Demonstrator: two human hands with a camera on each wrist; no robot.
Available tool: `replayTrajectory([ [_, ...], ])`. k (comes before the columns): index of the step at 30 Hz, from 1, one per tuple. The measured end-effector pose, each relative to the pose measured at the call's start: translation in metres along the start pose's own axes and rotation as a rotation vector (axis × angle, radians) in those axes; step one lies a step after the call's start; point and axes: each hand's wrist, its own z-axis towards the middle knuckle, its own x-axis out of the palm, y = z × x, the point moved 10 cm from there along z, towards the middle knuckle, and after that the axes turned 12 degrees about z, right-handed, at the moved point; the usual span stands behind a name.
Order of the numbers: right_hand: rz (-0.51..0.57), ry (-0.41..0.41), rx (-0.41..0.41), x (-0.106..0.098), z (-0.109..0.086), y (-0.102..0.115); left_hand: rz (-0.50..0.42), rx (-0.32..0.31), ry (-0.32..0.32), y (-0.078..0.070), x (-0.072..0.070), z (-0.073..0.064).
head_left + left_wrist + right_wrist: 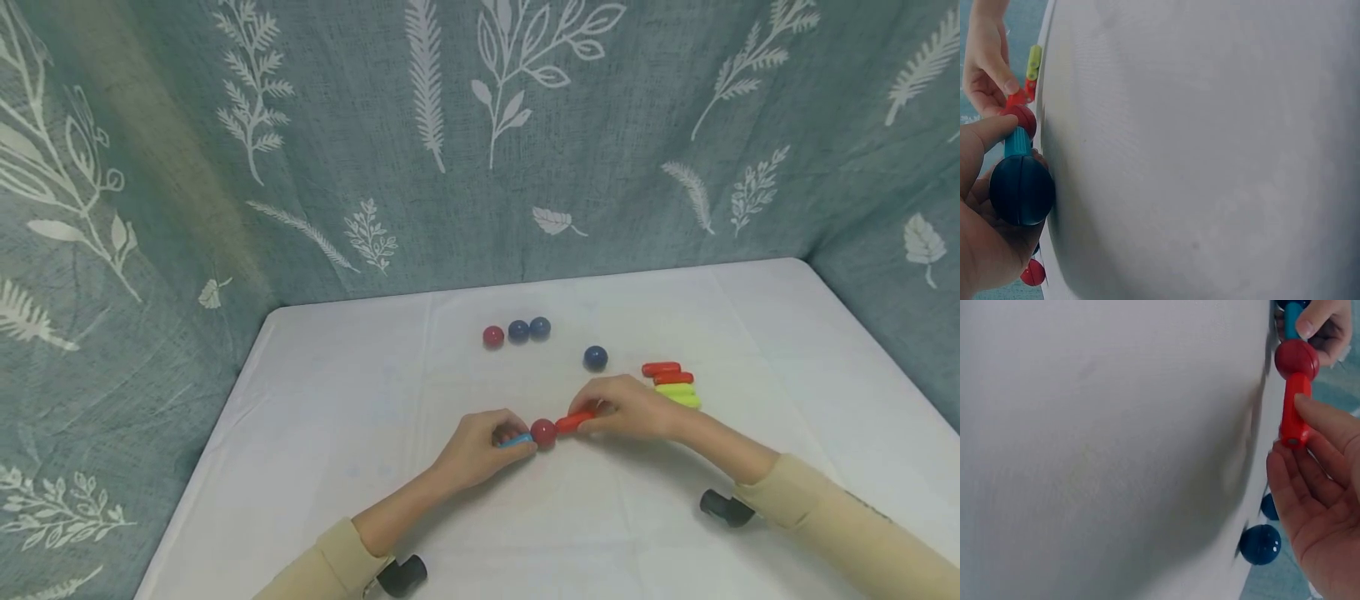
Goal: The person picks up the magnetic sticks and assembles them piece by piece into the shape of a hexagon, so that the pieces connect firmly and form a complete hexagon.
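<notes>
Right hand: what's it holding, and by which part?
The right hand holds the red stick, thumb about midway along, fingers by the end away from the red ball.

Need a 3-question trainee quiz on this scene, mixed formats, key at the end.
1. Multiple choice: what sits between the light blue rod and the held red rod?
A) a yellow-green rod
B) a red ball
C) nothing, they touch
2. True or false: the left hand holds the light blue rod and the right hand holds the red rod.
3. Count: in the head view, how many dark blue balls lie on the table beyond the hands?

Key: 1. B; 2. True; 3. Three
</notes>
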Motion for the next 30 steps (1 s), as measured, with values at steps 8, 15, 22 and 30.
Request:
replayTrajectory([
  [8, 0.001, 0.008, -0.006, 0.004, 0.002, 0.003, 0.015, 0.01, -0.025, -0.003, -0.003, 0.0],
  [15, 0.036, 0.016, -0.027, 0.01, 0.006, 0.003, 0.148, 0.04, -0.033, -0.017, -0.002, 0.01],
  [22, 0.058, 0.028, -0.003, 0.017, 0.016, 0.007, 0.214, 0.054, 0.012, -0.023, 0.005, 0.015],
  [30, -0.052, -0.211, 0.037, -0.036, 0.039, 0.003, 0.213, 0.025, 0.014, -0.019, 0.003, 0.014],
])
